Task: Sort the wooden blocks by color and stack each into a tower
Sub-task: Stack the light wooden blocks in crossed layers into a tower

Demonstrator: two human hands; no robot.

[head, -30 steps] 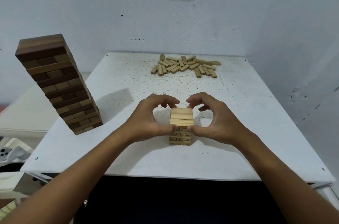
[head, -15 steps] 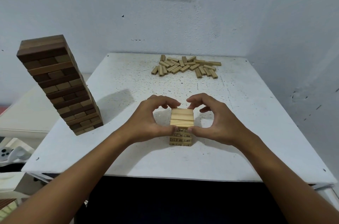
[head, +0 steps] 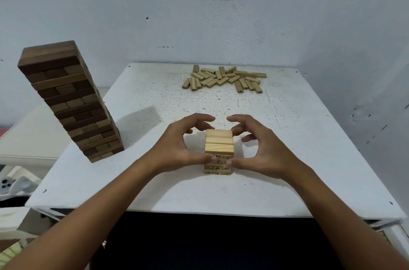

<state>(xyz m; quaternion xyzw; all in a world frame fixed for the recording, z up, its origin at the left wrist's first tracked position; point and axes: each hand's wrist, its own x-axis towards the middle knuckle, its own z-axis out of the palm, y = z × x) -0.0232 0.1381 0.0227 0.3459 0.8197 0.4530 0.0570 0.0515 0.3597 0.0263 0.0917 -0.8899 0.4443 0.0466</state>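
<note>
Numbers on light tower (head: pixel 219 164) block ends too small; thumbs cover some.

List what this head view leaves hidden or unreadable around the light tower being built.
- Light tower: its middle layers' ends, covered by the thumbs of the left hand and right hand.
- Its far side: turned away from the camera, fingers curled over it.
- Numbers on the loose light blocks: too small.
- Dark tower: back faces turned away.

Soft, even light falls on the white surface (head: pixel 287 137). The dark tower (head: pixel 68 101) casts a diffuse shadow to its right and leans from wide-angle distortion. Focus is fairly sharp, without glare.
</note>
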